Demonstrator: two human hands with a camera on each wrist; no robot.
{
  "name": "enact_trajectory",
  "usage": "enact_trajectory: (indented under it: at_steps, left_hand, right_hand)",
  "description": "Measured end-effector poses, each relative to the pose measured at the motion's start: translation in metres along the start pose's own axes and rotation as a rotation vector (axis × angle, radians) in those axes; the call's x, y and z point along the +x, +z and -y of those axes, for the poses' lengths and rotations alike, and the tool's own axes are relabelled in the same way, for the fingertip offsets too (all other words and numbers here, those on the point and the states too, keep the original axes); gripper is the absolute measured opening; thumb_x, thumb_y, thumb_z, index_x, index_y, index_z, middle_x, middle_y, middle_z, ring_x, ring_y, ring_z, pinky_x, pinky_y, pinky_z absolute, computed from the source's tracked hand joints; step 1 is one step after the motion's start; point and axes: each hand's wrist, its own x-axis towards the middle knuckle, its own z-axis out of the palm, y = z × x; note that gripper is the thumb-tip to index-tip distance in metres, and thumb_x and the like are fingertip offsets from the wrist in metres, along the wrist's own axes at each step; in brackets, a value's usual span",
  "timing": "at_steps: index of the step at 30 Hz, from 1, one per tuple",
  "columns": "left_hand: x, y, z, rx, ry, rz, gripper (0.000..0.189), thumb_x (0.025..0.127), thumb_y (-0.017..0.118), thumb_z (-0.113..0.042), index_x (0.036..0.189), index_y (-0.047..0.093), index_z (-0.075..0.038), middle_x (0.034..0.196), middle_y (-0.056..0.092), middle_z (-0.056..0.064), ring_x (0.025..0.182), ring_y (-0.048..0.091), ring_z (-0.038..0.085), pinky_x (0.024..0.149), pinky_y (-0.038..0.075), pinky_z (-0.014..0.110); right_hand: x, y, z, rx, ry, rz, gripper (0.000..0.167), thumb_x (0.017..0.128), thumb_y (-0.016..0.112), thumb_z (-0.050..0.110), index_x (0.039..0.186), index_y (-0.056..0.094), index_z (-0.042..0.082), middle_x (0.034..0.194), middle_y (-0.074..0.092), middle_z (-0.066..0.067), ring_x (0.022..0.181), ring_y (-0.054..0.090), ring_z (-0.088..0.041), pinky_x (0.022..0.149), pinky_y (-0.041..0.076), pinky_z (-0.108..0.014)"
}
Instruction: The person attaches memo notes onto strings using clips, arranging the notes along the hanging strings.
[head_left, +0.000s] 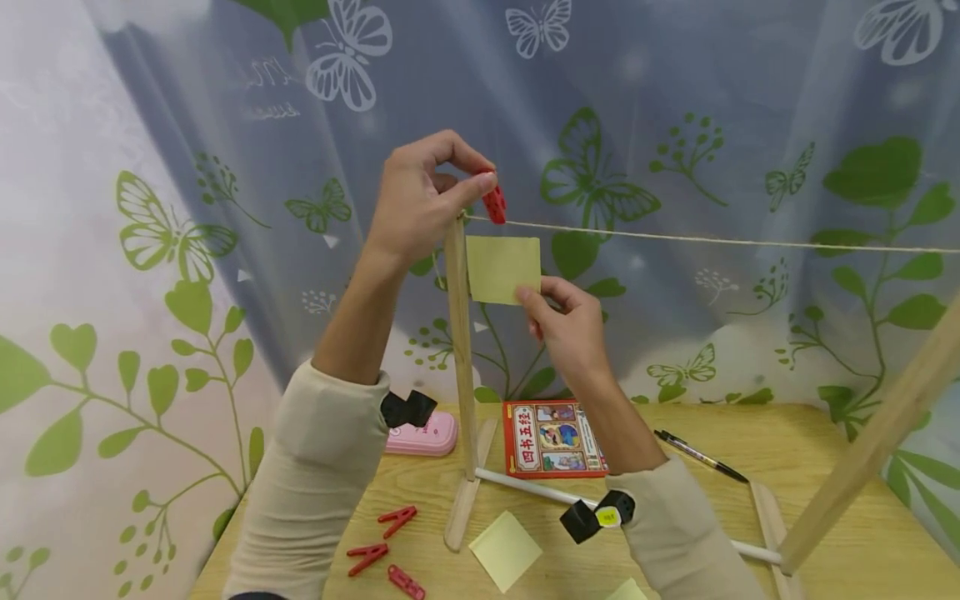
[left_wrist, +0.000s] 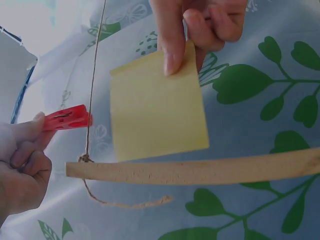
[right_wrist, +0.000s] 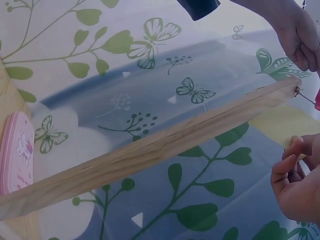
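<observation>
A red clothespin [head_left: 494,204] is pinched between the thumb and fingertips of my left hand [head_left: 420,196], its tips right at the string [head_left: 637,234] near the left post. My right hand [head_left: 570,329] pinches a yellow sticky note [head_left: 504,268] by its lower right corner, just below the string. In the left wrist view the note [left_wrist: 157,107] hangs flat beside the wooden post [left_wrist: 200,170], and the clothespin [left_wrist: 67,118] overlaps the string. The right wrist view shows only part of the note [right_wrist: 285,125], behind the fingers.
Several red clothespins [head_left: 367,558] and a sticky note [head_left: 506,550] lie on the wooden table [head_left: 442,575]. Behind stand a pink case [head_left: 427,435], a red book [head_left: 551,437] and a pen [head_left: 701,456]. A second wooden post [head_left: 870,442] rises at right, joined by a white rod [head_left: 525,486].
</observation>
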Motion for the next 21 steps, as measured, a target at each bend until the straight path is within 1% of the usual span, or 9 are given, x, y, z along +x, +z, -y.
enact_trajectory:
  at_steps: [2,4,9,12,14,17,18,19,21]
  left_hand:
    - [0.001,0.002,-0.001,0.029,-0.036,0.006,0.01,0.088,0.066,-0.006,0.092,0.066,0.003,0.092,0.068,0.014,0.044,0.051,0.017,0.048,0.033,0.023]
    - [0.001,0.003,-0.001,0.059,-0.072,0.006,0.009,0.088,0.066,-0.007,0.091,0.066,0.001,0.092,0.068,0.013,0.044,0.049,0.018,0.048,0.031,0.023]
    - [-0.001,0.003,0.002,0.123,-0.131,0.018,0.006,0.088,0.066,-0.007,0.09,0.067,-0.001,0.094,0.068,0.012,0.055,0.06,0.023,0.053,0.04,0.022]
    - [-0.002,0.004,0.004,0.139,-0.156,0.035,0.008,0.088,0.067,-0.008,0.091,0.067,0.0,0.095,0.068,0.012,0.059,0.062,0.025,0.054,0.041,0.022]
    - [-0.002,0.005,0.005,0.147,-0.161,0.039,0.008,0.088,0.067,-0.008,0.091,0.067,-0.001,0.094,0.068,0.011,0.052,0.056,0.021,0.05,0.037,0.021]
    - [-0.003,0.004,0.007,0.163,-0.163,0.041,0.008,0.087,0.067,-0.009,0.09,0.068,-0.001,0.093,0.068,0.012,0.044,0.046,0.013,0.047,0.033,0.021]
    - [-0.003,0.004,0.008,0.169,-0.162,0.041,0.008,0.087,0.067,-0.009,0.091,0.068,-0.001,0.093,0.068,0.012,0.043,0.044,0.011,0.046,0.033,0.021]
    - [-0.003,0.004,0.008,0.175,-0.16,0.043,0.009,0.087,0.068,-0.009,0.091,0.068,-0.001,0.093,0.068,0.012,0.043,0.044,0.011,0.047,0.033,0.02]
    - [-0.004,0.003,0.008,0.187,-0.154,0.044,0.009,0.087,0.068,-0.009,0.092,0.068,-0.001,0.094,0.068,0.013,0.047,0.05,0.015,0.049,0.037,0.02]
  right_hand:
    - [0.002,0.002,0.0,0.022,0.01,-0.02,0.018,0.091,0.065,0.023,0.093,0.064,0.005,0.058,0.048,0.004,0.054,0.043,-0.01,0.051,0.037,-0.021]
    - [0.003,0.005,0.001,0.046,0.013,-0.031,0.016,0.09,0.066,0.021,0.092,0.064,0.006,0.057,0.048,0.004,0.053,0.043,-0.009,0.051,0.036,-0.021]
    - [0.003,0.01,0.002,0.113,0.006,-0.046,0.01,0.09,0.066,0.015,0.092,0.065,0.005,0.055,0.047,0.004,0.052,0.042,-0.009,0.051,0.036,-0.021]
    - [0.004,0.01,0.001,0.14,0.002,-0.053,0.011,0.089,0.066,0.014,0.091,0.065,0.003,0.054,0.047,0.004,0.051,0.042,-0.009,0.051,0.036,-0.021]
    - [0.004,0.01,0.001,0.144,0.0,-0.053,0.012,0.089,0.066,0.014,0.091,0.065,0.002,0.054,0.047,0.003,0.05,0.041,-0.009,0.051,0.035,-0.021]
    - [0.004,0.011,0.0,0.136,-0.004,-0.042,0.011,0.09,0.065,0.015,0.09,0.065,0.004,0.053,0.046,0.003,0.05,0.041,-0.01,0.051,0.035,-0.022]
    - [0.004,0.011,0.0,0.136,-0.005,-0.04,0.01,0.09,0.065,0.015,0.09,0.065,0.005,0.054,0.046,0.003,0.05,0.041,-0.01,0.051,0.035,-0.023]
    - [0.004,0.011,0.0,0.135,-0.006,-0.037,0.009,0.09,0.065,0.015,0.09,0.065,0.007,0.054,0.046,0.002,0.05,0.041,-0.01,0.051,0.035,-0.023]
    - [0.004,0.011,0.0,0.132,-0.008,-0.032,0.007,0.09,0.065,0.016,0.089,0.066,0.008,0.054,0.046,0.002,0.05,0.041,-0.01,0.051,0.035,-0.023]
